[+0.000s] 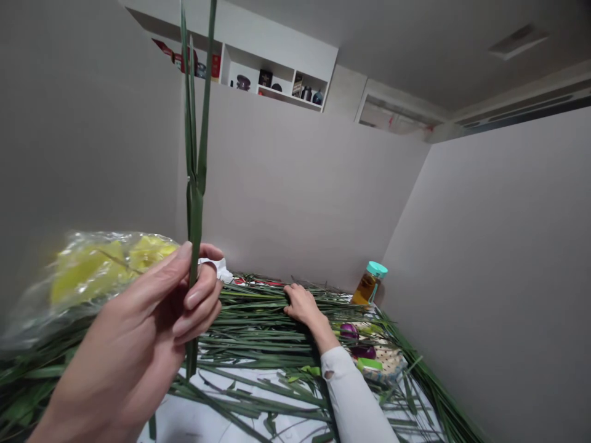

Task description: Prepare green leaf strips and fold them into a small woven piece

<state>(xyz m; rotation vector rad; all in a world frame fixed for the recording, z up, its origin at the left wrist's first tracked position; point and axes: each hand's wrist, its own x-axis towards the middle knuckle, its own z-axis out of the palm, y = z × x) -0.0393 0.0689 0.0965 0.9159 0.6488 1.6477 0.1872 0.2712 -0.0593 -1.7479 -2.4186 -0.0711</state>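
Close to the camera, my left hand (152,314) pinches a long green leaf stalk (196,215) between thumb and fingers. The stalk stands upright and splits into several narrow blades above the hand. Farther off, my right hand (302,303) reaches out in a white sleeve and rests on a thick heap of long green leaves (249,323). Its fingers bend down among the blades, and I cannot tell whether they grip any. Cut leaf pieces lie scattered on the white table surface (221,424) in front.
A clear plastic bag with yellow contents (92,271) lies at left. Right of the heap stands a bottle with a turquoise lid (369,283). Nearer is a basket (392,366) with purple and green items. Behind rises a wall with shelves (272,77) of small objects.
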